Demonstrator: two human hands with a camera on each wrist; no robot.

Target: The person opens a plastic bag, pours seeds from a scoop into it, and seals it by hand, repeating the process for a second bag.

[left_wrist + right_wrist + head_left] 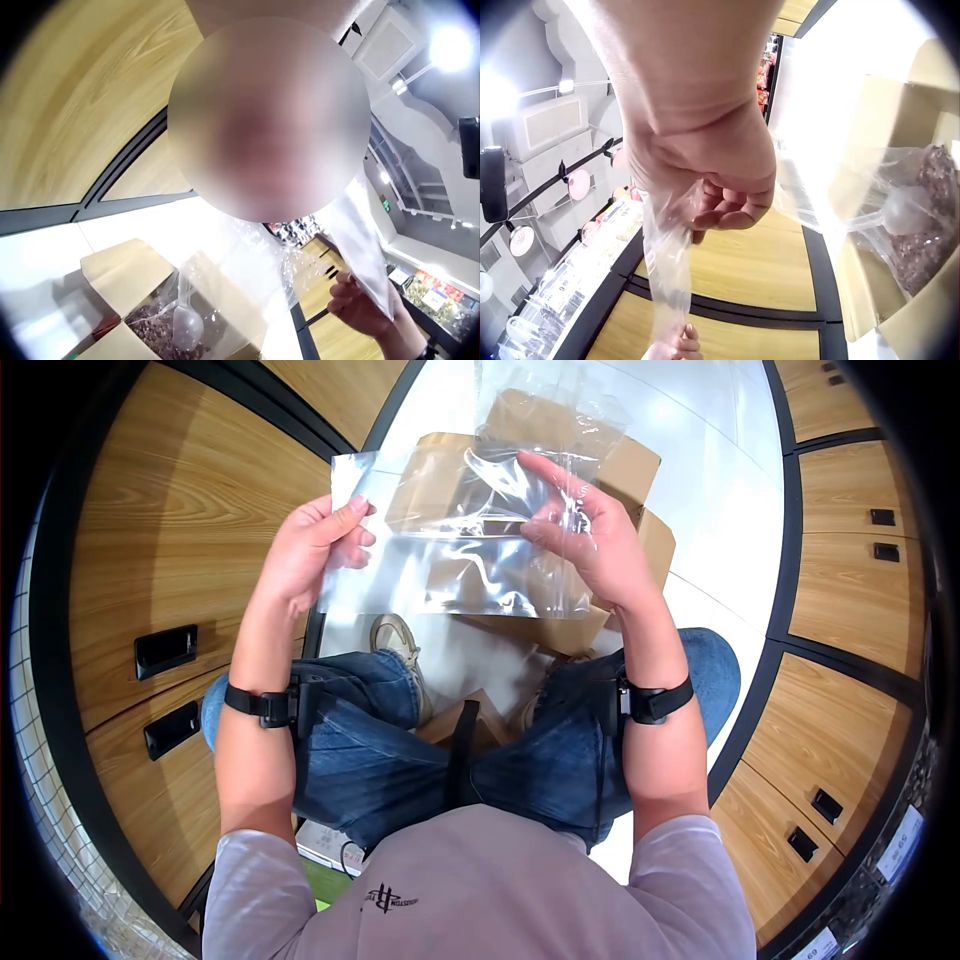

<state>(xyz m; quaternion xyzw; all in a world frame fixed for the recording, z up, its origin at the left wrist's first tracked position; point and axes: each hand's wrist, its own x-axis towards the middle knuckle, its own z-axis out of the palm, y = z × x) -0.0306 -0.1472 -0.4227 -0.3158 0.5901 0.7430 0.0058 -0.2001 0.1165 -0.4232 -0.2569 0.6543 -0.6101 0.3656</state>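
Note:
A clear flat plastic bag [430,582] stretches between both hands, above an open cardboard box. My left hand [312,550] pinches the bag's left edge between thumb and fingers. At the other end my right hand [608,552] grips the bag, its index finger extended and partly seen through the shiny film. In the right wrist view, the fingers [739,206] of that hand curl beside the hanging plastic. Below, the cardboard box [124,274] holds a clear liner with reddish-brown small pieces [154,330] and a translucent scoop [187,328].
Wooden cabinets [200,490] with black handles stand on the left, and more cabinets [850,595] on the right. Under the hands is a pale tiled floor [720,510]. The person's jeans-clad knees [350,730] frame the box. A smaller carton [485,725] lies between the feet.

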